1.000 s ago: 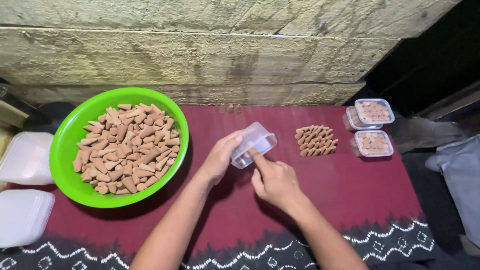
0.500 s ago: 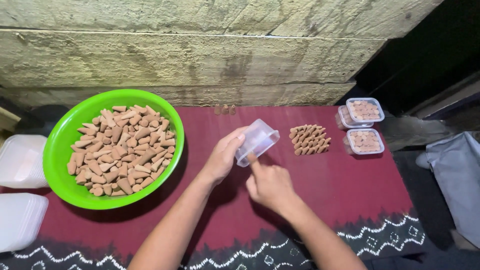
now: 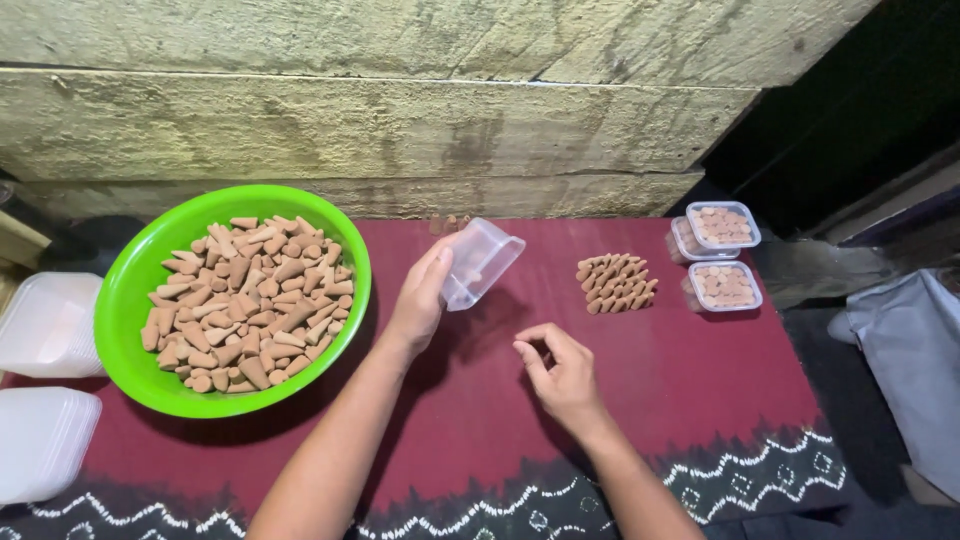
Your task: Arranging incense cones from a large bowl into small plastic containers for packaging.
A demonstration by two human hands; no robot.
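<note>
An empty clear box tilted in the left hand, with loose cones waiting on the red cloth.

The left hand (image 3: 420,295) is clamped on a small clear plastic box (image 3: 482,262), held tilted above the tabletop (image 3: 680,370) with nothing visible inside it. The right hand (image 3: 562,372) hovers low over the cloth, fingers loosely curled with thumb and fingertips apart, holding nothing. A small batch of brown cones (image 3: 615,283) lies in rows just right of the box. Two filled boxes (image 3: 722,256) sit by the right edge, so a couple of packs look finished. Much seems left: the green bowl (image 3: 140,290) on the left is heaped with cones, and stacks of empty white containers (image 3: 45,385) wait beside it. The held box appears next to be filled.
</note>
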